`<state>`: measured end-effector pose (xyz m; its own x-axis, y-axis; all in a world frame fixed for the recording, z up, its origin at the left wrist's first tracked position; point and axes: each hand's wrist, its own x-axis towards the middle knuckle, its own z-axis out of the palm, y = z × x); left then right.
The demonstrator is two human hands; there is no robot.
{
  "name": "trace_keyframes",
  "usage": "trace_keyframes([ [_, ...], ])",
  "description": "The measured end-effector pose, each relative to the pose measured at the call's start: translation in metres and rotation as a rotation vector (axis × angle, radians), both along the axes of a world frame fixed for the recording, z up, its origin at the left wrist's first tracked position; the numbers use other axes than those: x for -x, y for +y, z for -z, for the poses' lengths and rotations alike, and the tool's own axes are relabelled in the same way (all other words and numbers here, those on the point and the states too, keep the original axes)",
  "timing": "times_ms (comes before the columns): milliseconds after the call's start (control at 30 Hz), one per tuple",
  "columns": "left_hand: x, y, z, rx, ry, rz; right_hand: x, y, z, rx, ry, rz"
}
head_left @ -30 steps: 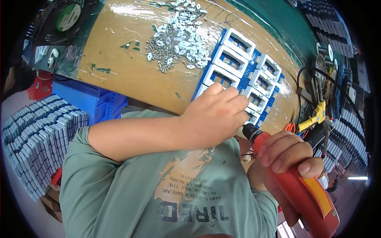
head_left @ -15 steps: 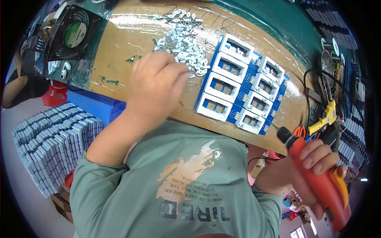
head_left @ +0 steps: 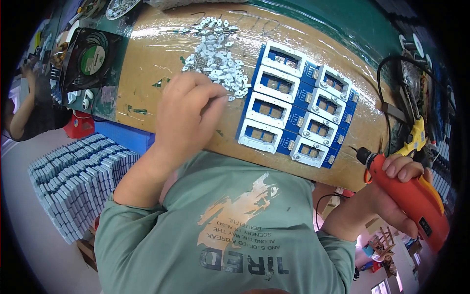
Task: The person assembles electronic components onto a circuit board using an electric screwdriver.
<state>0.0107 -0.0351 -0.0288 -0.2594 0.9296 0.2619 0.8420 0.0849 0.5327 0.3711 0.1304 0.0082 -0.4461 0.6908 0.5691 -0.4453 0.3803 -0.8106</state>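
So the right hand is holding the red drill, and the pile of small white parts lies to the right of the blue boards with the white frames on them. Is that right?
Not quite: the head view shows the pile of small white parts to the left of the blue boards. The right hand does hold the red drill.

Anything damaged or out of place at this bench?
The brown table covering looks torn or worn: ragged green patches show left of the left hand. The white frames sit in neat rows; nothing else clearly stands out.
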Motion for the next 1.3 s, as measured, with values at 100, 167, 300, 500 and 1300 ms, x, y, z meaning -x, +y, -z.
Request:
trace_keyframes([
  [100, -0.005, 0.003, 0.005, -0.058, 0.047, 0.038, 0.001, 0.001, 0.002, 0.012, 0.018, 0.000],
  [167, -0.005, 0.003, 0.007, -0.067, 0.064, 0.055, 0.005, 0.000, 0.002, -0.008, 0.007, 0.004],
  [300, -0.004, 0.002, 0.008, -0.088, 0.023, 0.070, 0.008, -0.002, 0.000, -0.025, 0.007, -0.030],
  [500, -0.001, 0.002, 0.008, -0.096, 0.149, 0.117, 0.004, -0.001, -0.002, -0.010, -0.005, -0.052],
  [1300, -0.005, -0.005, 0.007, -0.116, 0.099, 0.107, 0.019, -0.022, -0.029, -0.073, -0.072, -0.194],
])
